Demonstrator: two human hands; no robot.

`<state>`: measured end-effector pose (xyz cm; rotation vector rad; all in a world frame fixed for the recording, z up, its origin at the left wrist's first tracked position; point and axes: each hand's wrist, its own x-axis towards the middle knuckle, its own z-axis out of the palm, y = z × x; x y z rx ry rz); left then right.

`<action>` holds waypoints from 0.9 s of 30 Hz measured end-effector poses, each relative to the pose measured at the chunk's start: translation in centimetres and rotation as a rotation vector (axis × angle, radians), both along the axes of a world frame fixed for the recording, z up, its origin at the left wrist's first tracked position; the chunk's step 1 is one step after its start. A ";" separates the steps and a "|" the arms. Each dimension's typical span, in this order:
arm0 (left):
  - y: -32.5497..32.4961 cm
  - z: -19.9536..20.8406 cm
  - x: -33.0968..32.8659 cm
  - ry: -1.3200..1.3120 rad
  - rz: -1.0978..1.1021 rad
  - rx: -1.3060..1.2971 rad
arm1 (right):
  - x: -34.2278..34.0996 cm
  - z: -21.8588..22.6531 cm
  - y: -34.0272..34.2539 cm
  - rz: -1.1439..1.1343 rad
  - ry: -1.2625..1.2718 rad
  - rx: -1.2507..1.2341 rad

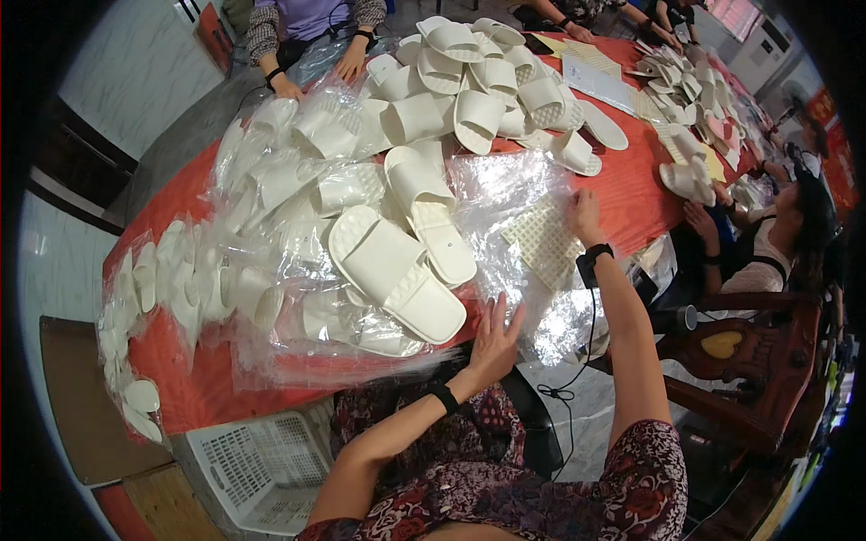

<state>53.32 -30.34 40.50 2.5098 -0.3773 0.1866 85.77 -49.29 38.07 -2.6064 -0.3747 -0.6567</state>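
My left hand (494, 347) lies with fingers stretched and spread on clear plastic bags (555, 338) at the near table edge. Farther off, my right hand (586, 216) is closed at the upper right edge of a pale sheet of small squares (544, 239); its fingertips are partly hidden. This sheet lies among the shiny plastic. Left of my hands, a white slipper (397, 270) rests on top, not in a bag, overlapping another white slipper (437, 230). Bagged white slippers (311, 198) spread out beyond them.
Loose slippers form a heap (478, 86) on the red-covered table (622, 198). A white crate (262, 464) stands below at left, a carved wooden chair (749, 361) at right. Across the table, another person's hands (352, 63) touch plastic; more people sit at right.
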 end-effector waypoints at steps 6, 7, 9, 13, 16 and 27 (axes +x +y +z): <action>1.4 0.2 -0.6 0.085 0.035 -0.264 | -0.5 0.2 1.1 -0.100 0.221 0.225; 1.5 0.5 -0.5 0.063 0.013 -0.248 | -0.3 0.2 1.0 -0.105 0.221 0.223; 1.6 0.7 -0.1 0.071 -0.006 -0.232 | 0.0 0.3 1.2 -0.209 0.248 0.240; 2.2 2.8 0.1 0.244 -0.003 -0.066 | 0.1 0.2 1.8 -0.312 0.248 0.258; 2.2 4.5 0.4 0.300 -0.021 0.096 | 0.4 -0.1 2.4 -0.307 0.224 0.315; 0.2 -0.4 2.1 0.031 0.001 0.213 | 0.6 1.3 0.6 -0.155 -0.130 0.072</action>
